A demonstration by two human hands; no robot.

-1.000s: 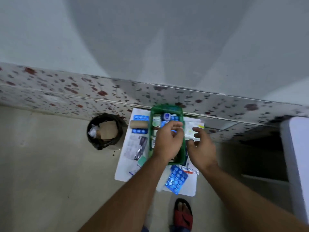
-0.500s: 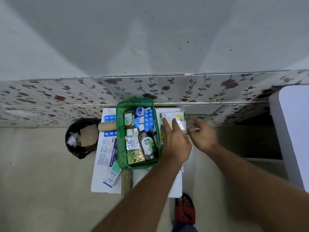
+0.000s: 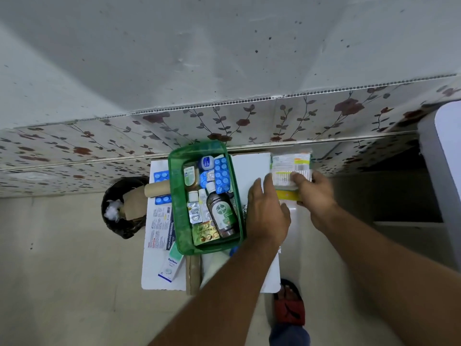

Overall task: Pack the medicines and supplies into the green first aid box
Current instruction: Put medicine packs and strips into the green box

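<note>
Green translucent plastic forms the first aid box (image 3: 177, 211), which stands open on a low white table (image 3: 249, 166) against the flowered wall panel (image 3: 311, 113). Inside it lie a brown Dettol bottle (image 3: 222, 213), blue blister packs (image 3: 222, 174), a small round blue-lidded tin (image 3: 206, 163), a few small white bottles and foil strips; the print on most of them is too small to read. The box's near rim partly covers a yellow-green packet at the bottom.

Just right of the box, the left hand (image 3: 268, 213) hovers palm down with the fingers spread and loose, gripping nothing; it hides whatever lies on the table beneath it. Farther right, the right hand (image 3: 315, 193) is closed on a clear packet of cotton buds (image 3: 290, 171) with a green and white label, held over the table's far right corner; a yellow item under the fingers is mostly hidden.

Left of the box, half tucked under it, lie more blue blister packs (image 3: 161, 176), a cardboard roll (image 3: 157, 189), a box of medicated dressings (image 3: 162, 228) and an Optibex carton (image 3: 171, 265). A black bin (image 3: 119, 221) with cotton and cardboard stands on the floor at the left. A red sandal (image 3: 289, 308) shows near the bottom edge, cut off by the forearms.
</note>
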